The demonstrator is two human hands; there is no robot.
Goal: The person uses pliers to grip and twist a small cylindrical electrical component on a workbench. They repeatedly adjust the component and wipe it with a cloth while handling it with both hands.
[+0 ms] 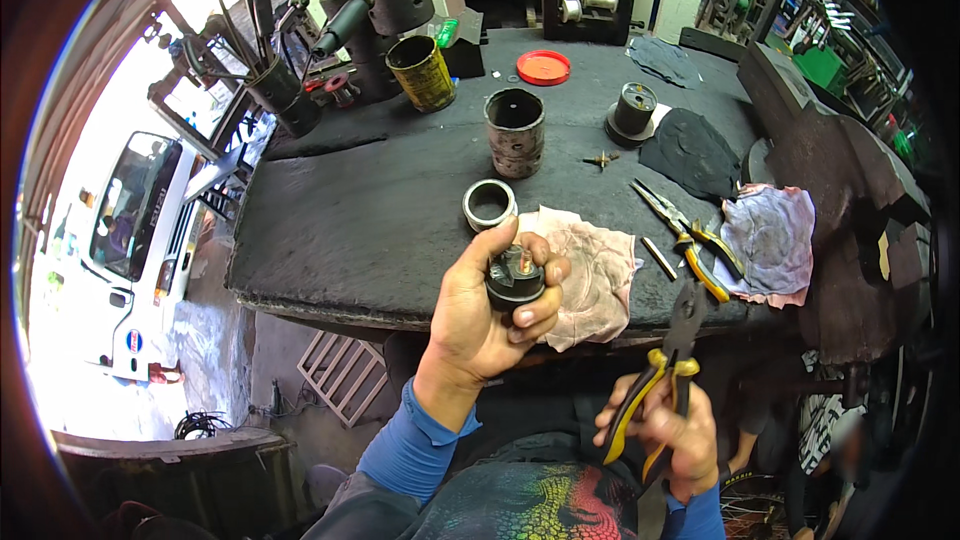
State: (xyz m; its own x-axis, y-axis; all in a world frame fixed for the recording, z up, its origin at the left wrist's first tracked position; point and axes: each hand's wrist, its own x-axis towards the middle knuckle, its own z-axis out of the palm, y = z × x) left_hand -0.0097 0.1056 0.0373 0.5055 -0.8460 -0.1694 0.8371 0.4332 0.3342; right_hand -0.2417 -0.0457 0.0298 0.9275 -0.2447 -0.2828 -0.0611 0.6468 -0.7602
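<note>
Grips a round black part (512,294) in the left fingers (537,314), curled around it, by the surface's (350,210) near edge, near a pink cloth (592,285). Holds yellow-and-black pliers (683,336) in the right fingers (664,426), wrapped about the handles, in front of that edge, farther right.

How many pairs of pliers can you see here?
2. One pair of pliers is in the right hand; a long-nosed pair lies on the bench, near the purplish cloth. Others may be hidden among the tools at the back right.
</note>
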